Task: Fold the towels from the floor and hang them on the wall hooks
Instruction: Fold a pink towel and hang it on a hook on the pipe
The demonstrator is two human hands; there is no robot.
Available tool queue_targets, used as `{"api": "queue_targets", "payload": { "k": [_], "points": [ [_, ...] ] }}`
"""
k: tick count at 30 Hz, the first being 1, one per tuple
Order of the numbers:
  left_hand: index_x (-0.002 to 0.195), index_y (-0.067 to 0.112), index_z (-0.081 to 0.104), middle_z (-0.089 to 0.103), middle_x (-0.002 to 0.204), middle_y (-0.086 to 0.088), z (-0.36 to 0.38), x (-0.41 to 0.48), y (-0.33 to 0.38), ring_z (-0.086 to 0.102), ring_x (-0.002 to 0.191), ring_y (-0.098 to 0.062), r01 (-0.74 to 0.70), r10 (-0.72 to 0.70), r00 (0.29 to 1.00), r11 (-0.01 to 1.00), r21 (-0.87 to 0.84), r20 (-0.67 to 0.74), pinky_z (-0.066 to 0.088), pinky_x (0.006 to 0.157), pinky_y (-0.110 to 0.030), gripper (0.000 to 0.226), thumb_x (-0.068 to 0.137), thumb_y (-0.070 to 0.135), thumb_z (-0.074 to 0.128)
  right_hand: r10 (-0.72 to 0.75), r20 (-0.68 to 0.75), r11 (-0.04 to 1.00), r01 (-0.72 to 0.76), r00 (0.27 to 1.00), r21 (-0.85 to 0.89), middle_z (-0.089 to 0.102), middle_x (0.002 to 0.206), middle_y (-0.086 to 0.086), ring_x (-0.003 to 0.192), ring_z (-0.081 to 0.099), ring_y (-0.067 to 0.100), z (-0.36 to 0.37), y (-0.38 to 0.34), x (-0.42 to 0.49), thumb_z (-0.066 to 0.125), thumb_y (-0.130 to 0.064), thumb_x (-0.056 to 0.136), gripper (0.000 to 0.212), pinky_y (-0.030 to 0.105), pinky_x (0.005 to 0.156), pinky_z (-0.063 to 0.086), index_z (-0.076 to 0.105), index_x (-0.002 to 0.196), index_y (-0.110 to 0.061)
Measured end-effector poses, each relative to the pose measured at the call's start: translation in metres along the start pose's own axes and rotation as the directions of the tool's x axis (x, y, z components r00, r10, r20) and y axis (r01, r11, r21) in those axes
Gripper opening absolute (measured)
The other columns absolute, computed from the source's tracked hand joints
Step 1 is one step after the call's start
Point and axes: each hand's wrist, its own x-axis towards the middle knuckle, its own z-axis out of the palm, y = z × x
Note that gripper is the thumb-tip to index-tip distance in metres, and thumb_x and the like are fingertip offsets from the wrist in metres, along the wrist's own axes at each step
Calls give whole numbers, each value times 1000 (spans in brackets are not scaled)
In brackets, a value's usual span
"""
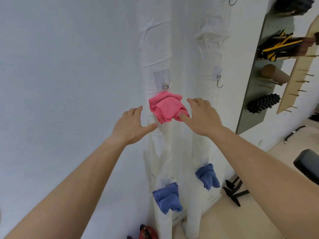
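A folded pink towel (166,107) hangs on the white wall just below a clear adhesive hook (164,80). My right hand (201,116) is spread beside its right edge, with the thumb tip touching the towel's lower right corner. My left hand (133,125) is spread just left of the towel, thumb near its lower left edge, holding nothing. Two folded blue towels hang on lower hooks, one at the lower left (167,197) and one at the lower right (208,175). An empty metal hook (218,80) sits to the right of the pink towel.
Another bare hook (232,1) is at the top. A grey pegboard (259,87) on the right carries foam rollers and bands. A black stand (234,192) and a padded bench (309,163) stand on the beige floor. Something red (148,232) lies by the wall's foot.
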Motion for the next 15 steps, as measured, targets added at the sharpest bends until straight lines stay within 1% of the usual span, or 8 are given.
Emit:
{"api": "queue_targets", "payload": {
  "k": [5, 9, 13, 15],
  "points": [
    [156, 19, 21, 32, 158, -6, 17, -43, -18, 30, 144, -28, -31, 21, 993, 996, 84, 117, 34, 111, -46, 95, 84, 73, 51, 91, 121, 995, -85, 988, -55, 31, 155, 9, 141, 25, 31, 10, -11, -57, 51, -65, 87, 84, 46, 109, 34, 27, 152, -17],
    [156, 19, 24, 33, 158, -6, 31, -86, -42, 33, 142, -28, -65, 37, 972, 991, 115, 233, 38, 109, -46, 89, 87, 71, 48, 171, 247, 981, -142, 954, -133, 23, 158, 10, 143, 21, 32, 36, -46, -112, 54, -64, 85, 89, 47, 112, 32, 23, 154, -17],
    [155, 20, 26, 33, 158, -5, 44, -140, -76, 34, 141, -27, -129, 86, 937, 986, 108, 338, 38, 108, -44, 83, 89, 66, 48, 250, 311, 961, -197, 917, -193, 23, 157, 10, 141, 24, 33, 69, -94, -172, 53, -58, 87, 82, 45, 109, 34, 25, 152, -16],
    [155, 20, 26, 33, 157, -5, 53, -170, -97, 35, 141, -28, -166, 115, 916, 981, 101, 385, 39, 107, -44, 81, 90, 64, 48, 292, 330, 948, -227, 898, -223, 29, 152, 11, 136, 29, 34, 86, -118, -206, 54, -55, 88, 75, 45, 106, 36, 31, 148, -16]
  ]
}}
